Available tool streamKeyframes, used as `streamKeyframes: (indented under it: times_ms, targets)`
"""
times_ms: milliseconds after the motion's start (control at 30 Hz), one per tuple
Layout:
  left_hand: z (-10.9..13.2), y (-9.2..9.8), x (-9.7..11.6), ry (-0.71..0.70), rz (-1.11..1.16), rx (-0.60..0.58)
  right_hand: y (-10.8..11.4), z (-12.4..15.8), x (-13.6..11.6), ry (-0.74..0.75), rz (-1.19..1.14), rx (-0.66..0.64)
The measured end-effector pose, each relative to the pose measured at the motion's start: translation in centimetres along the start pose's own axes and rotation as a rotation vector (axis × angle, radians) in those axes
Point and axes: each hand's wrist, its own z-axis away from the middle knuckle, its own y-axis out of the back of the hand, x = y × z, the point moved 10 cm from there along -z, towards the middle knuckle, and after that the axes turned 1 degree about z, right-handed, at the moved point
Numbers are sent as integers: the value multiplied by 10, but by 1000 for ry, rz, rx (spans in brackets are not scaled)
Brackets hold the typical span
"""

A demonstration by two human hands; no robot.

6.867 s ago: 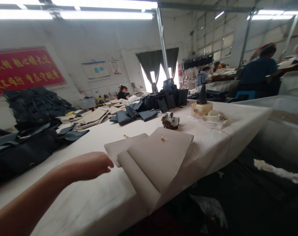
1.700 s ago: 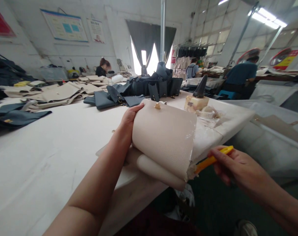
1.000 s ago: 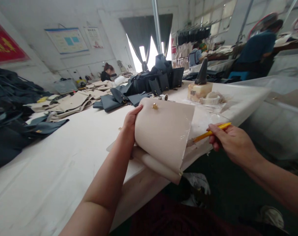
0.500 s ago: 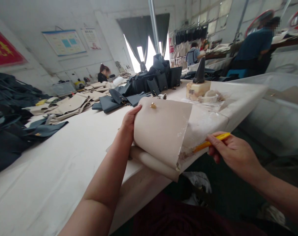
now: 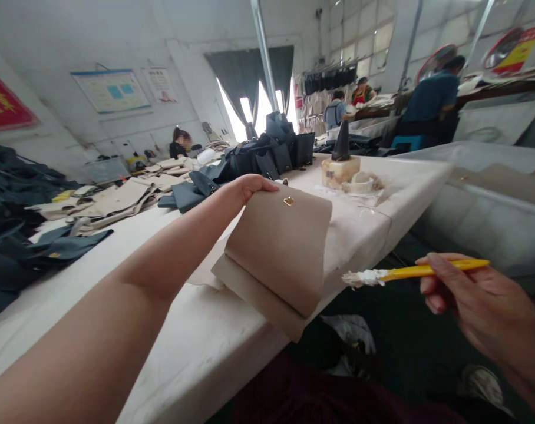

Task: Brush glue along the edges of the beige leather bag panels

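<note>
My left hand (image 5: 246, 187) grips the far top edge of a beige leather bag panel (image 5: 280, 250) with a small gold stud (image 5: 288, 201). The panel is folded over and hangs past the front edge of the white worktable (image 5: 117, 294). My right hand (image 5: 475, 309) pinches a yellow-handled brush (image 5: 409, 272) with white glue on its bristles. The brush tip sits a little to the right of the panel, off the table and not touching it.
A cream block with a dark cone (image 5: 340, 162) and a glue dish stand at the table's right end. Dark blue bag parts (image 5: 267, 156) and beige panels (image 5: 117, 197) are heaped farther back. Other people work at tables behind and to the right.
The brush has come away from the panel's right edge and now points at it from the right. The left hand has folded the panel down flatter.
</note>
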Motion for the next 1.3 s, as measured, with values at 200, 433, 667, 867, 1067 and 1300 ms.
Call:
streamKeyframes:
  times_ms: [200,433,667,867,1067,1300]
  targets:
    - [25,-20,81,-407,-43,-240,45,-2,-13,-71,-139,201]
    - [67,-19,95,-682,7,-415,75,-5,-16,-28,-61,274]
    - [49,-6,3,-637,138,-285,54,-1,-16,-12,-47,156]
    - [38,7,-39,-656,177,-264,16,21,-8,-108,-104,54]
    - [31,15,-53,-713,212,-260,-42,47,15,-45,87,-259]
    - [22,16,-76,-697,295,-278,-22,29,2,96,305,-51]
